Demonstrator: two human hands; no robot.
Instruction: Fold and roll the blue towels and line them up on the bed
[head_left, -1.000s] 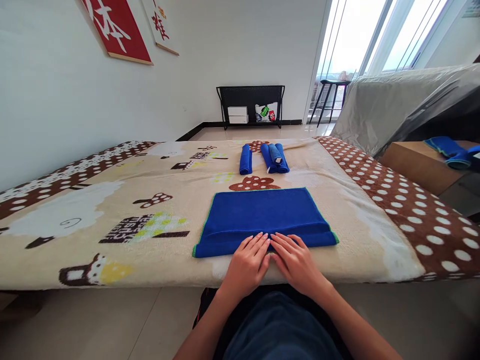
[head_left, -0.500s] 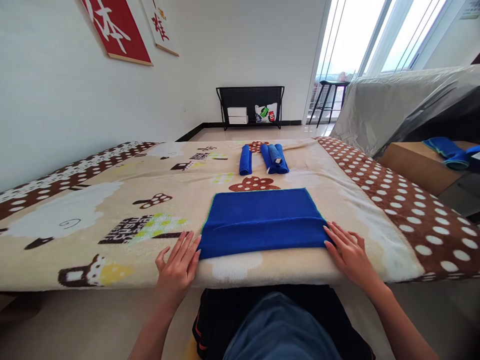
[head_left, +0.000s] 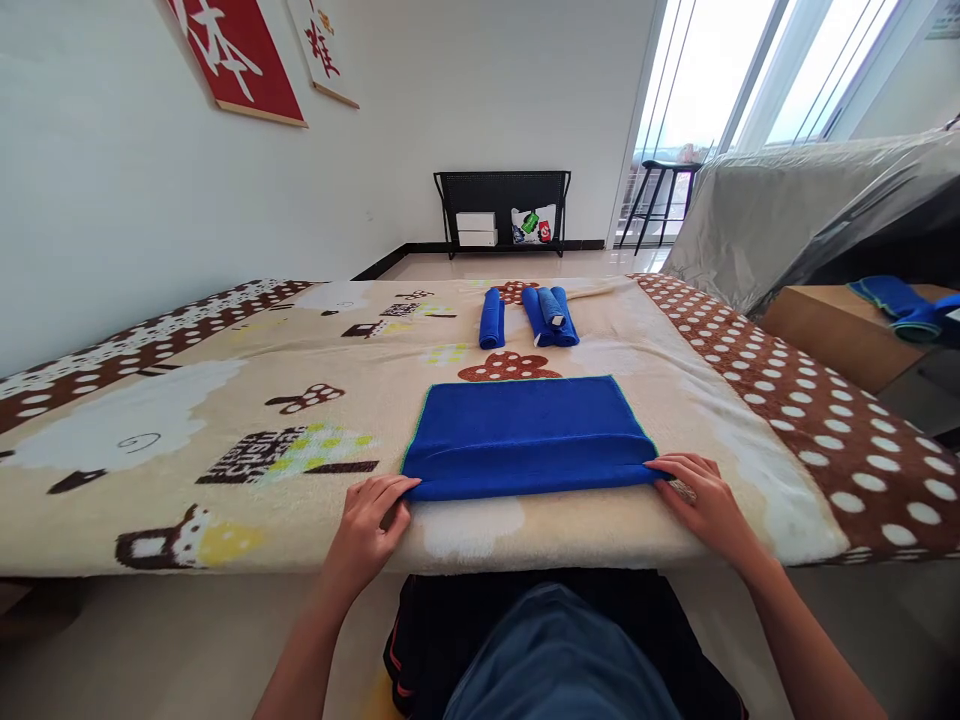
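A blue towel (head_left: 525, 425) with green edging lies spread on the patterned blanket (head_left: 247, 540), its near edge turned up into a narrow fold. At the left end of that fold, my left hand (head_left: 371, 520) pinches the cloth between thumb and fingers. My right hand (head_left: 697, 500) grips the right end in the same way. Farther off lie a single blue rolled towel (head_left: 491, 320) and a cluster of rolled towels (head_left: 551, 330), one of them lighter blue with a white tag.
On the right, a cardboard box (head_left: 817, 325) carries more blue cloths (head_left: 896, 300). Behind it stands furniture under a plastic sheet (head_left: 795, 190). A black rack (head_left: 502, 190) and a stool (head_left: 664, 180) are at the back. The blanket's front edge drops off before my lap.
Both hands have gone from lying flat beside the towel's near corners to pinching them. The near edge is now folded up slightly, away from me.
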